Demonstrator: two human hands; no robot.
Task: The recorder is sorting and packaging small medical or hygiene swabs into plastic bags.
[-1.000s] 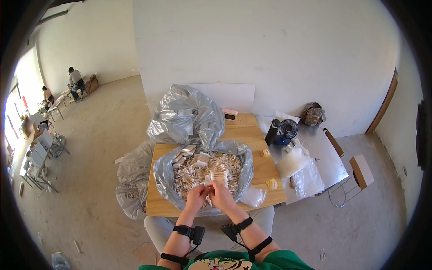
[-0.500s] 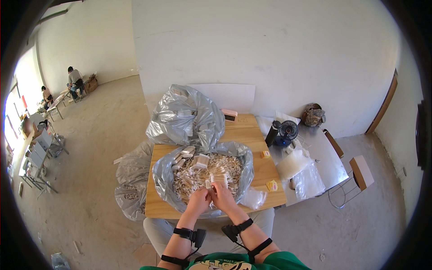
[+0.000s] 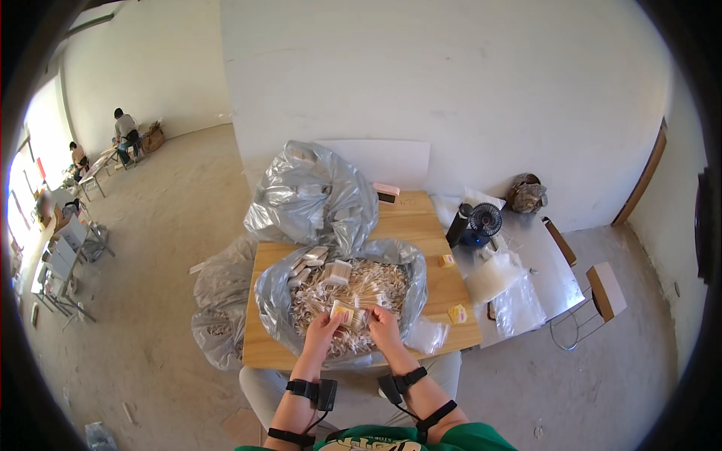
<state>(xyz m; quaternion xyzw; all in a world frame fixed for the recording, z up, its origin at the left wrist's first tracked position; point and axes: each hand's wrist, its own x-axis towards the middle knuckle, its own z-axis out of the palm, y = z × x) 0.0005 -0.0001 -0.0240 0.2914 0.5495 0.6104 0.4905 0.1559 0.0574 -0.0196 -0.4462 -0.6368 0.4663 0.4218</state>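
Observation:
Loose cotton swabs [image 3: 368, 279] fill an open grey plastic bag [image 3: 415, 274] on the wooden table in front of me. Above the heap, my left hand [image 3: 322, 331] is closed on a small clear packet of cotton swabs with a yellow label [image 3: 342, 311]. My right hand [image 3: 383, 328] is just to the right of it, thumb and fingers pinched at the swabs by the packet's side. Its fingertips are small in view and partly hide what they grip. Several packed bundles of swabs [image 3: 338, 272] lie on the heap's far and left parts.
A second full grey bag [image 3: 304, 199] stands behind. On the wooden table's right are yellow labels [image 3: 456, 313], a small yellow box [image 3: 447, 261] and clear bags [image 3: 426, 336]. A fan [image 3: 484, 219] and plastic sleeves [image 3: 519, 304] occupy the metal table. Other people sit far left.
My hands have moved slightly up and apart. The left has turned, so the packet with its yellow label now shows between them.

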